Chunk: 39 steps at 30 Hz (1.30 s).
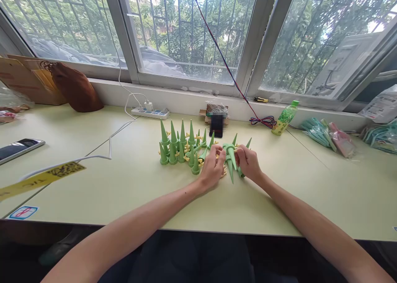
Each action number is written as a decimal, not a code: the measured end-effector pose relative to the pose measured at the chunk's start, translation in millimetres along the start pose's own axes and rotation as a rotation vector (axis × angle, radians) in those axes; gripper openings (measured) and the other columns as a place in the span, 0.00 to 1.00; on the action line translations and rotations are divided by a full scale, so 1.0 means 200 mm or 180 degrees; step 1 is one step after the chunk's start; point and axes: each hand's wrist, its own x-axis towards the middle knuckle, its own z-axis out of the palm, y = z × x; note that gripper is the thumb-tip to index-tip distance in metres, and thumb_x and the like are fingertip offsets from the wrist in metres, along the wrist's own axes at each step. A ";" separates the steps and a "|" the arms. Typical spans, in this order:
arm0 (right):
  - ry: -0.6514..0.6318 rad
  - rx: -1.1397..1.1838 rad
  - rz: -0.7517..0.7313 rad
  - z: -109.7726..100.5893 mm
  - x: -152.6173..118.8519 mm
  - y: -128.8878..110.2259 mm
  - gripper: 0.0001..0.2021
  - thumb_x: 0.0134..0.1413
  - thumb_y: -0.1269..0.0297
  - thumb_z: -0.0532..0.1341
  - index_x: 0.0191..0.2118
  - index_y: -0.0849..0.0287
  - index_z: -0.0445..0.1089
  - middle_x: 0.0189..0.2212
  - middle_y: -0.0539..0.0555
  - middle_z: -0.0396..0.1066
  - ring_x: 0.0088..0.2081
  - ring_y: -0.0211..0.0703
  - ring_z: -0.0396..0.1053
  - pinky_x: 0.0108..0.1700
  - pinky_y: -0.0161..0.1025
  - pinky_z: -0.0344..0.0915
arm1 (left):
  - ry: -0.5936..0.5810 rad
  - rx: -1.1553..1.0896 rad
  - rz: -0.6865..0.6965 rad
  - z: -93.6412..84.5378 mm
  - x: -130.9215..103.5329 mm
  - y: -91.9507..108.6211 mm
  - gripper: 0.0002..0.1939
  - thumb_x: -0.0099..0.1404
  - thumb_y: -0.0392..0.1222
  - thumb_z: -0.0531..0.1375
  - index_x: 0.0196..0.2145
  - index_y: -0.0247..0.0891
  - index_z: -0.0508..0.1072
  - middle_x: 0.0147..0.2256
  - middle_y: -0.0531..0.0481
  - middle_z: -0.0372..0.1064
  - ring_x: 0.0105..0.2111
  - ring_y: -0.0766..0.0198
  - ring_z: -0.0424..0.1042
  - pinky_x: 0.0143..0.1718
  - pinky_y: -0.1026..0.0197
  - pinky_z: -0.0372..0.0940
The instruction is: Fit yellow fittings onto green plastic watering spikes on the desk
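Between my two hands a green plant watering spike [231,154] is held with its tip pointing down. My left hand [213,167] has its fingers closed at the left side of the spike's wide end. My right hand [248,162] pinches at the spike's right side, where a bit of yellow valve shows; the fingertips partly cover it. Beneath, more green spikes lie on the table, one with its tip towards me [230,173]. To the left, several spikes with yellow valves stand upright in rows [173,152]. Small yellow pieces [223,172] show beside my left hand.
Behind the spikes a dark phone [216,125] leans against a small box. A green-capped bottle [284,118], bagged items [341,140] and a coiled cable [263,121] are at the right. A power strip [151,112], brown pouch [74,86] and another phone [20,149] are left.
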 end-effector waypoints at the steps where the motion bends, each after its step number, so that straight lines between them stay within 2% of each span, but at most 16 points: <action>1: -0.0055 0.0001 -0.0027 0.00 0.00 0.00 0.26 0.69 0.44 0.45 0.23 0.54 0.55 0.15 0.48 0.60 0.19 0.36 0.57 0.24 0.36 0.56 | -0.0071 -0.0028 -0.0014 0.00 0.00 0.00 0.17 0.73 0.57 0.49 0.44 0.40 0.61 0.33 0.53 0.66 0.17 0.74 0.61 0.18 0.68 0.56; 4: -0.0230 0.0038 -0.0075 0.00 0.00 -0.01 0.26 0.69 0.43 0.45 0.24 0.54 0.55 0.16 0.48 0.61 0.19 0.36 0.58 0.24 0.36 0.56 | -0.0323 -0.0070 -0.0007 0.00 0.00 0.00 0.18 0.73 0.58 0.49 0.38 0.39 0.61 0.28 0.54 0.65 0.18 0.72 0.61 0.19 0.67 0.56; 7: -0.0289 0.0139 -0.0053 0.00 0.00 -0.01 0.26 0.69 0.43 0.45 0.24 0.54 0.55 0.16 0.48 0.61 0.18 0.36 0.58 0.23 0.36 0.56 | -0.0384 -0.0162 -0.0021 0.00 0.00 0.00 0.19 0.71 0.60 0.52 0.38 0.39 0.60 0.27 0.55 0.64 0.19 0.71 0.62 0.20 0.66 0.57; 16: -0.0232 0.0382 -0.0068 0.01 -0.01 0.01 0.26 0.69 0.44 0.47 0.23 0.55 0.55 0.16 0.47 0.60 0.16 0.34 0.58 0.21 0.34 0.56 | -0.0542 -0.0360 0.0042 0.00 0.00 -0.04 0.20 0.69 0.59 0.55 0.42 0.40 0.58 0.33 0.55 0.62 0.17 0.76 0.58 0.15 0.69 0.53; 20: -0.0197 0.0462 -0.0035 0.01 -0.01 0.02 0.27 0.68 0.44 0.47 0.21 0.56 0.56 0.15 0.47 0.59 0.15 0.34 0.57 0.19 0.35 0.55 | -0.0534 -0.0302 0.0135 -0.01 0.00 -0.04 0.19 0.68 0.57 0.57 0.44 0.41 0.56 0.36 0.55 0.63 0.16 0.77 0.59 0.15 0.70 0.54; 27: -0.0124 0.0351 -0.0088 0.01 0.00 -0.01 0.30 0.69 0.45 0.47 0.17 0.56 0.55 0.12 0.48 0.58 0.15 0.34 0.56 0.20 0.35 0.54 | -0.0479 -0.0014 0.0447 -0.01 0.00 -0.06 0.21 0.66 0.50 0.62 0.48 0.43 0.56 0.34 0.57 0.64 0.16 0.79 0.58 0.17 0.72 0.53; 31: -0.0036 0.0243 -0.0051 0.02 -0.01 -0.02 0.31 0.70 0.48 0.47 0.16 0.57 0.56 0.11 0.48 0.58 0.15 0.33 0.55 0.20 0.35 0.54 | -0.0457 0.0021 0.0579 -0.02 0.01 -0.08 0.20 0.66 0.49 0.62 0.47 0.43 0.56 0.34 0.57 0.64 0.16 0.80 0.56 0.17 0.72 0.50; 39: -0.0048 0.0137 0.0180 0.01 0.00 -0.03 0.34 0.69 0.47 0.47 0.12 0.56 0.53 0.08 0.48 0.55 0.13 0.33 0.52 0.20 0.35 0.53 | -0.0349 0.0316 0.0877 -0.01 0.00 -0.10 0.14 0.69 0.46 0.59 0.47 0.42 0.59 0.36 0.54 0.64 0.17 0.80 0.55 0.19 0.71 0.51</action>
